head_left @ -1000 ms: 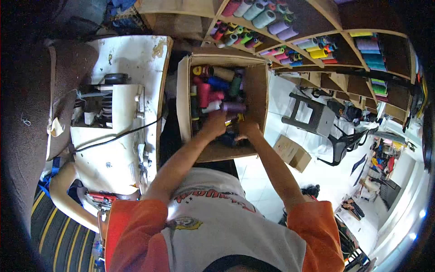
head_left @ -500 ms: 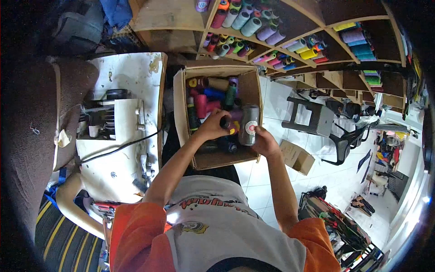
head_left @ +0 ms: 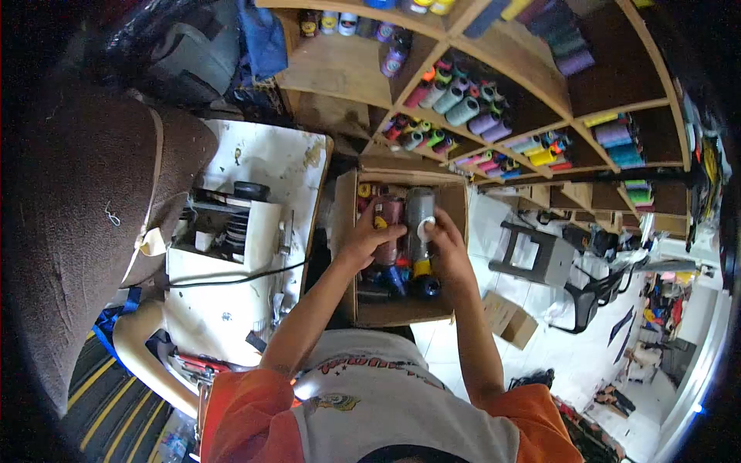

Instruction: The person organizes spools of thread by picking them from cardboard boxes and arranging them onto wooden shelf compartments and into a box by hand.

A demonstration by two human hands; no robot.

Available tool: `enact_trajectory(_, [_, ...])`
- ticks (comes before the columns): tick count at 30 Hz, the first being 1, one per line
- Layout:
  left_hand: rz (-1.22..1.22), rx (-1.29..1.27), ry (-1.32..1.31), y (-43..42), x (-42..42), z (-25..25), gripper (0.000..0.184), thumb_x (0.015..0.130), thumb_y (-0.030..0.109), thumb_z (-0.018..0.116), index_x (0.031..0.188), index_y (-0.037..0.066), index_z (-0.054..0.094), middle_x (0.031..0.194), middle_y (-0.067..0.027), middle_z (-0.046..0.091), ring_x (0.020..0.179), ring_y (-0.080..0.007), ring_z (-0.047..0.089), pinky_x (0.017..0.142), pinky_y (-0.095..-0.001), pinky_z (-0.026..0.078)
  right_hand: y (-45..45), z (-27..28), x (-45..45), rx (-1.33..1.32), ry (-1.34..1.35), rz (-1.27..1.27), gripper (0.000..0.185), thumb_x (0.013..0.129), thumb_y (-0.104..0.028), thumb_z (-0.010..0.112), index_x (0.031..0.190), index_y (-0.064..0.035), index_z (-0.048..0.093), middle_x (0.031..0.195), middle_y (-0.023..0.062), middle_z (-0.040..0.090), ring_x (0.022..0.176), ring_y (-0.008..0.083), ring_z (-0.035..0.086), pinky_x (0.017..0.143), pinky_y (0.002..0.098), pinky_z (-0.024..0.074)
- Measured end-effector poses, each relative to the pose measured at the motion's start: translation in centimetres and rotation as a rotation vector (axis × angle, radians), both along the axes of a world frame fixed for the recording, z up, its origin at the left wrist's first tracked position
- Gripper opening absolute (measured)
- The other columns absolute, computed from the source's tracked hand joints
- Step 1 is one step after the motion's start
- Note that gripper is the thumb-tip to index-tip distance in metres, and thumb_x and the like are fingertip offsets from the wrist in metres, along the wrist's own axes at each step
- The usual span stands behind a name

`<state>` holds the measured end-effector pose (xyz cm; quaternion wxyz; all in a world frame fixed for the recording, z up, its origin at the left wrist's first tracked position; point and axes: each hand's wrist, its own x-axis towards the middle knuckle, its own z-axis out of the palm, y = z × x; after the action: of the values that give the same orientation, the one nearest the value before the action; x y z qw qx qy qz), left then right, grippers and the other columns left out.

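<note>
Over an open cardboard box (head_left: 347, 266) both of my hands grip thread spools. My left hand (head_left: 368, 241) is closed round a dark reddish-brown spool (head_left: 390, 212) with a small yellow mark. Beside it, my right hand (head_left: 449, 245) holds a grey thread spool (head_left: 421, 207) with a round white label. The two spools stand nearly side by side, a small gap between them. Below them in the box lie several more spools, among them a blue one (head_left: 397, 279) and a yellow and black one (head_left: 423, 268). My hands and the held spools hide part of the contents.
Wooden shelves (head_left: 532, 58) with many coloured thread spools rise ahead and to the right. A sewing machine (head_left: 224, 255) sits on a white table (head_left: 309, 166) to the left. On the tiled floor at right are a grey stool (head_left: 532, 255), a black chair (head_left: 590, 301) and a small carton (head_left: 509, 318).
My left hand has brought the reddish-brown spool up beside the grey one. My right hand still holds the grey spool. The view has tilted up, showing more of the shelves.
</note>
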<state>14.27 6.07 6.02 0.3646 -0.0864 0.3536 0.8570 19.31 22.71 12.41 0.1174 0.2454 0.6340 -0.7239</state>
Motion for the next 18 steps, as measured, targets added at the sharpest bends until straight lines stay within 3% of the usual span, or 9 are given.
enact_trajectory(1, [0.009, -0.025, 0.042, -0.5, -0.6, 0.2, 0.078, 0.069, 0.006, 0.077, 0.134, 0.007, 0.034, 0.118, -0.0085, 0.052, 0.106, -0.0194, 0.053, 0.091, -0.0341, 0.045, -0.4, 0.6, -0.6, 0.122, 0.002, 0.064, 0.062, 0.084, -0.027, 0.064, 0.133, 0.0017, 0.039, 0.126, 0.0144, 0.049, 0.112, 0.0215, 0.049, 0.095, 0.0326, 0.0381])
enact_trajectory(2, [0.018, -0.052, 0.079, -1.0, -1.0, 0.2, 0.080, 0.069, 0.007, 0.078, 0.135, 0.006, 0.033, 0.118, -0.0088, 0.052, 0.106, -0.0196, 0.053, 0.091, -0.0341, 0.045, 0.1, -0.6, -1.0, 0.003, -0.017, 0.060, 0.062, 0.082, -0.021, 0.068, 0.133, 0.0011, 0.040, 0.126, 0.0152, 0.050, 0.113, 0.0196, 0.048, 0.096, 0.0329, 0.0383])
enact_trajectory(6, [0.006, -0.089, 0.141, -3.0, -3.1, -0.8, 0.082, 0.065, 0.006, 0.079, 0.133, 0.004, 0.034, 0.118, -0.0096, 0.052, 0.107, -0.0198, 0.053, 0.092, -0.0351, 0.044, 0.3, 1.6, -5.9, 0.386, 0.216, 0.437, 0.077, 0.070, -0.003, 0.077, 0.136, -0.0031, 0.038, 0.118, 0.0111, 0.055, 0.106, 0.0172, 0.053, 0.090, 0.0337, 0.0445])
enact_trajectory(10, [0.028, -0.182, 0.292, -4.6, -4.9, 3.1, 0.076, 0.066, 0.006, 0.079, 0.129, 0.003, 0.037, 0.115, -0.0089, 0.052, 0.105, -0.0189, 0.053, 0.090, -0.0334, 0.045, -0.8, 6.4, -11.9, 0.781, 0.363, 0.992, 0.078, 0.062, -0.016, 0.084, 0.128, -0.0010, 0.047, 0.115, 0.0118, 0.059, 0.103, 0.0187, 0.057, 0.091, 0.0317, 0.0447])
enact_trajectory(13, [0.165, -0.195, 0.106, -3.7, -5.6, -1.3, 0.069, 0.068, 0.007, 0.078, 0.125, 0.007, 0.040, 0.108, -0.0072, 0.054, 0.096, -0.0167, 0.056, 0.081, -0.0299, 0.049, 0.5, 4.9, -17.6, 0.655, 0.271, 0.993, 0.072, 0.062, -0.019, 0.084, 0.124, -0.0005, 0.052, 0.110, 0.0127, 0.063, 0.099, 0.0209, 0.060, 0.089, 0.0328, 0.0465])
enact_trajectory(14, [0.343, -0.196, 0.196, -3.4, -5.8, -2.6, 0.060, 0.072, 0.009, 0.075, 0.121, 0.011, 0.040, 0.102, -0.0059, 0.055, 0.084, -0.0156, 0.059, 0.070, -0.0300, 0.053, 0.4, 5.1, -19.4, 0.823, 0.270, 0.904, 0.066, 0.065, -0.018, 0.081, 0.122, 0.0001, 0.053, 0.103, 0.0114, 0.066, 0.093, 0.0231, 0.063, 0.083, 0.0341, 0.0493])
enact_trajectory(15, [0.354, -0.154, 0.108, -3.7, -6.1, -2.8, 0.058, 0.074, 0.009, 0.073, 0.121, 0.012, 0.040, 0.103, -0.0076, 0.056, 0.085, -0.0184, 0.061, 0.070, -0.0328, 0.053, -0.8, 6.3, -21.2, 1.091, 0.426, 0.847, 0.061, 0.067, -0.019, 0.078, 0.120, 0.0004, 0.054, 0.099, 0.0129, 0.067, 0.094, 0.0236, 0.064, 0.080, 0.0353, 0.0502])
enact_trajectory(17, [0.368, -0.068, -0.070, -4.8, -6.4, -3.2, 0.054, 0.077, 0.011, 0.070, 0.121, 0.014, 0.039, 0.103, -0.0112, 0.059, 0.085, -0.0242, 0.063, 0.068, -0.0385, 0.055, -1.4, 4.3, -25.6, 1.278, 0.451, 0.720, 0.049, 0.071, -0.026, 0.072, 0.109, 0.0006, 0.058, 0.099, 0.0217, 0.064, 0.096, 0.0306, 0.064, 0.080, 0.0416, 0.0502])
enact_trajectory(18, [0.366, -0.064, -0.102, -5.0, -6.5, -3.9, 0.047, 0.082, 0.018, 0.062, 0.123, 0.015, 0.038, 0.103, -0.0120, 0.058, 0.086, -0.0267, 0.063, 0.070, -0.0419, 0.055, -1.0, 2.1, -28.2, 1.342, 0.446, 0.713, 0.045, 0.072, -0.027, 0.071, 0.105, 0.0005, 0.059, 0.097, 0.0226, 0.064, 0.094, 0.0301, 0.064, 0.080, 0.0417, 0.0508])
